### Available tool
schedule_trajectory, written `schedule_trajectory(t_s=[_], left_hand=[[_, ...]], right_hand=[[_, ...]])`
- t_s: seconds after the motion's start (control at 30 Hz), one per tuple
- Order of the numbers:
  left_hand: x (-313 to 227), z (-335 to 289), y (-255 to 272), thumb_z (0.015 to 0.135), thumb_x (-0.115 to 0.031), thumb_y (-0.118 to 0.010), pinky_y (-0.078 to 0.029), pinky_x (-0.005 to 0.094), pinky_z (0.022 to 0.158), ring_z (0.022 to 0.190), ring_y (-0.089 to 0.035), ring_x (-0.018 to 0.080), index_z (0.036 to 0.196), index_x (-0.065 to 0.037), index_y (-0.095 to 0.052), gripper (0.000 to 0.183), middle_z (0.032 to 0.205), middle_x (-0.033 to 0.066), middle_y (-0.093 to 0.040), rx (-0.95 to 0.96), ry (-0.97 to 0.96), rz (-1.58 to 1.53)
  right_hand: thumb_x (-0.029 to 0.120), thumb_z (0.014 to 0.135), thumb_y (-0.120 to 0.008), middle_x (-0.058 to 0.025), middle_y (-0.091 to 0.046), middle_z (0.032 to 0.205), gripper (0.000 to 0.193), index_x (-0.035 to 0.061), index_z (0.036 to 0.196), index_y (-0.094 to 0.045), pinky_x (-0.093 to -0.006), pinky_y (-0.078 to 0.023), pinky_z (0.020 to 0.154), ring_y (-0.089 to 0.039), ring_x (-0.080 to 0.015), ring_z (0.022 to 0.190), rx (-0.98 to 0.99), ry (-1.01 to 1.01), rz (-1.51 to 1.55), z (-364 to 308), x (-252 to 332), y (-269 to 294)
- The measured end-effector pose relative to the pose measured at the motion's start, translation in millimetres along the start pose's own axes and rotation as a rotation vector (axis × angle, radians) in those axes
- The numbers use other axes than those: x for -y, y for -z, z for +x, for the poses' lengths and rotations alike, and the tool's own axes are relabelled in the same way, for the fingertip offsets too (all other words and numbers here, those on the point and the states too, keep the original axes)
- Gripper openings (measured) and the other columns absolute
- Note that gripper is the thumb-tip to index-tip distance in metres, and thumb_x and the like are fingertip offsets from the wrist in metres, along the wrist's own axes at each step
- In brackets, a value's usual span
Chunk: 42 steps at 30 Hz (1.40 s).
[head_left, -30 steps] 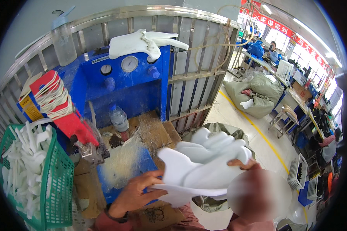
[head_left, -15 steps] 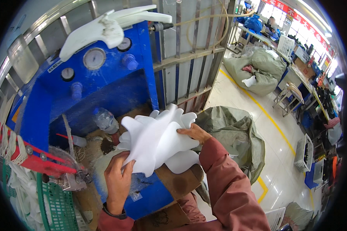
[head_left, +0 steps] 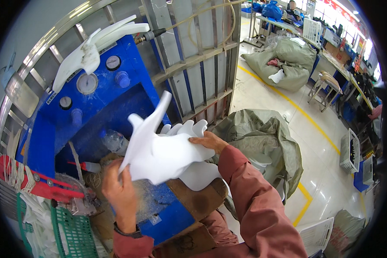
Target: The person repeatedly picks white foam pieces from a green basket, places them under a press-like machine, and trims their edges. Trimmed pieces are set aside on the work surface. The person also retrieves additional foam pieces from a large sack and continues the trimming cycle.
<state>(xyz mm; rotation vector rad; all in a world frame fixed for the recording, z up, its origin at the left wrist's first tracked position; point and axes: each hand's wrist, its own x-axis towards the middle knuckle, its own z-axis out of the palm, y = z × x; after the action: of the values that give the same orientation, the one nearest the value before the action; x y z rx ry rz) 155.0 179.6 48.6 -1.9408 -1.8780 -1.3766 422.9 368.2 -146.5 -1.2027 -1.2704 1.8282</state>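
Observation:
Both my hands are on a bunch of white, thin, curved moulded pieces with lobed ends (head_left: 163,155) above the blue bench top (head_left: 170,223). My left hand (head_left: 121,195) pinches the near left edge of the front piece, whose narrow arm points up. My right hand (head_left: 211,142) grips the bunch from the right, thumb on top and fingers hidden behind it. Wavy ends of more pieces (head_left: 198,128) show behind the front one. A rounded white flap (head_left: 201,176) hangs below, over a piece of brown cardboard (head_left: 198,200).
A blue machine housing (head_left: 129,56) with round gauges stands ahead, white pieces (head_left: 79,58) lying on top. A plastic bottle (head_left: 115,141) sits inside it. Left are a red, string-wrapped arm (head_left: 38,178) and a green basket (head_left: 69,228). An open woven sack (head_left: 284,146) stands right.
The front piece has tilted up and left, its narrow arm now standing higher. My left hand has moved slightly left with its edge; my right hand keeps its grip. The view has shifted.

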Motion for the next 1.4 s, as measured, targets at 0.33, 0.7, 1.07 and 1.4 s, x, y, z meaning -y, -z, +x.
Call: schedule_trajectory(t_s=[0.33, 0.7, 1.07, 1.4], left_hand=[[-2, 36, -10, 0.095, -0.011, -0.069, -0.052, 0.0342, 0.091, 0.107, -0.067, 0.0187, 0.142, 0.000, -0.060, 0.049, 0.123, 0.0150, -0.071, 0.547, 0.280, -0.446], [86, 20, -101, 0.098, -0.009, -0.060, -0.041, 0.0466, 0.116, 0.142, -0.048, 0.0384, 0.149, -0.003, -0.052, 0.053, 0.155, 0.0221, -0.048, 0.380, -0.074, 0.316], [-75, -127, -114, 0.090, -0.004, -0.064, -0.052, 0.0454, 0.102, 0.111, -0.068, 0.0311, 0.121, -0.001, -0.070, 0.032, 0.120, 0.0138, -0.071, 0.968, -0.580, -0.421], [-49, -191, -173, 0.084, -0.006, -0.065, -0.050, 0.0427, 0.101, 0.108, -0.070, 0.0242, 0.103, -0.006, -0.076, 0.022, 0.107, 0.0064, -0.074, 0.994, -0.697, -0.318]], right_hand=[[0.027, 0.093, -0.077, -0.0117, -0.072, 0.121, 0.047, 0.0022, 0.132, -0.066, -0.0385, -0.055, 0.095, -0.070, -0.0236, 0.108, 0.009, 0.113, -0.035, 5, -3, 0], [0.039, 0.105, -0.060, -0.0063, -0.067, 0.114, 0.045, 0.0027, 0.132, -0.060, -0.0343, -0.054, 0.086, -0.065, -0.0162, 0.103, -0.195, 0.195, 0.432, -28, -23, 20], [0.035, 0.096, -0.071, -0.0191, -0.068, 0.125, 0.057, 0.0040, 0.141, -0.057, -0.0439, -0.055, 0.096, -0.069, -0.0317, 0.110, -0.694, -0.033, -0.272, -209, -188, 118], [0.029, 0.075, -0.084, -0.0224, -0.036, 0.159, 0.100, 0.0112, 0.159, -0.035, -0.0585, -0.028, 0.121, -0.031, -0.0422, 0.149, -0.822, -0.189, -1.260, -150, -271, 173]])
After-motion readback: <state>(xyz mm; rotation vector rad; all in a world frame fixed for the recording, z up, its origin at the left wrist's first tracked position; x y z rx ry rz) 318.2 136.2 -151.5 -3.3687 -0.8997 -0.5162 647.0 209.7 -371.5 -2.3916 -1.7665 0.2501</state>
